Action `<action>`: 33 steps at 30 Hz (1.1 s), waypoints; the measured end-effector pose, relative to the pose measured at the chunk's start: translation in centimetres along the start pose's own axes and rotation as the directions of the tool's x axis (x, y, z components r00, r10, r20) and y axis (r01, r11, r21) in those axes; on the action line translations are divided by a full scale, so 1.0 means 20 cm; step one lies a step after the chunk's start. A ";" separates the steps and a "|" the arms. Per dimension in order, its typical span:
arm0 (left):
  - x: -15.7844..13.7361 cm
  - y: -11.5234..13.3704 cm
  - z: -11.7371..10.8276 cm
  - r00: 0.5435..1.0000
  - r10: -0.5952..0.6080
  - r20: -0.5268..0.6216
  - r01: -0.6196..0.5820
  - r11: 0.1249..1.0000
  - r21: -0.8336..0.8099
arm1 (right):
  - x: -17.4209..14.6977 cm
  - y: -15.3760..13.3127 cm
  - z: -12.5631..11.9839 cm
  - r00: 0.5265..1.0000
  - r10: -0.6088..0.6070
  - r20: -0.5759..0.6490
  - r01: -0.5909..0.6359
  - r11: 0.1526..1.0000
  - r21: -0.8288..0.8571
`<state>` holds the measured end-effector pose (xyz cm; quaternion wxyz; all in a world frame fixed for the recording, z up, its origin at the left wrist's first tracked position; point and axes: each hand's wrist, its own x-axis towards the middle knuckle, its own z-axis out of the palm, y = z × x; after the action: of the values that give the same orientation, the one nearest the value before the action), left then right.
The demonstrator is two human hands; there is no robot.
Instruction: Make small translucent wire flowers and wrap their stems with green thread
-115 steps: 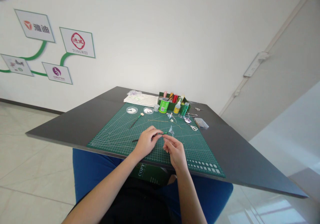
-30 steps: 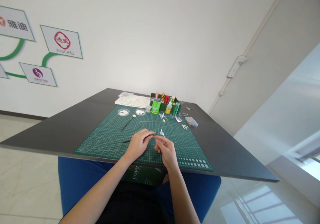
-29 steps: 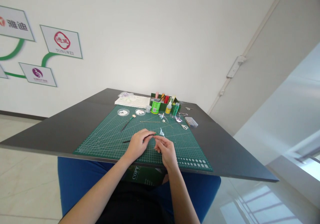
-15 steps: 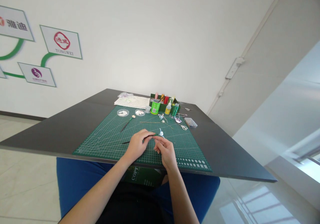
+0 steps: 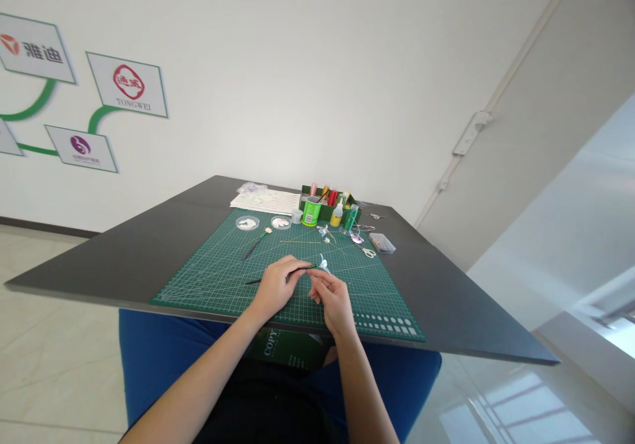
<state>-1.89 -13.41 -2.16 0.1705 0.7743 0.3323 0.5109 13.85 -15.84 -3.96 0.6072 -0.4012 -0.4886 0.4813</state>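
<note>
My left hand (image 5: 279, 281) is closed around a thin dark stick (image 5: 254, 281), which lies across it low over the green cutting mat (image 5: 208, 278). Green wrapping shows at the stick's right end, beside a small pale blue and white flower (image 5: 324, 262). The fingertips of my right hand (image 5: 332, 295) meet those of the left by the wrapped end. They are pinched together, and whatever they hold is too small to make out. Further left on the mat lies a similar dark stick (image 5: 254, 245) with a pale flower at its tip.
Behind the hands stand a bright green can (image 5: 311, 214), a yellow glue bottle (image 5: 336, 216) and a dark green box (image 5: 321, 207) of thread spools. Two shallow dishes (image 5: 247, 223) sit to the left. White-handled scissors (image 5: 368, 253) and a clear plastic case (image 5: 381, 243) lie right.
The whole view has shifted slightly to the right. Both hands keep nearly the same pose around the stick, with no clear change in grip.
</note>
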 end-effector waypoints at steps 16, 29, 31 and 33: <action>0.00 0.00 0.00 1.000 0.010 -0.007 -0.010 1.000 -0.024 | 0.00 0.00 0.00 1.000 -0.005 -0.008 0.005 1.000 -0.008; 0.01 0.02 -0.01 1.000 0.002 -0.001 -0.002 0.999 -0.036 | 0.00 0.01 0.00 0.999 -0.013 -0.030 0.012 1.000 -0.016; 0.01 0.02 -0.01 1.000 0.000 0.003 0.000 0.999 -0.039 | 0.00 0.01 0.00 1.000 -0.010 -0.027 0.010 1.000 -0.010; 0.01 0.02 0.00 1.000 0.001 0.004 -0.001 0.999 -0.039 | 0.00 0.01 0.00 1.000 -0.006 -0.026 0.006 1.000 -0.002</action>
<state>-1.82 -13.53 -1.81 0.1862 0.7720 0.3217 0.5156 13.80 -15.81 -4.07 0.6147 -0.4066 -0.4822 0.4735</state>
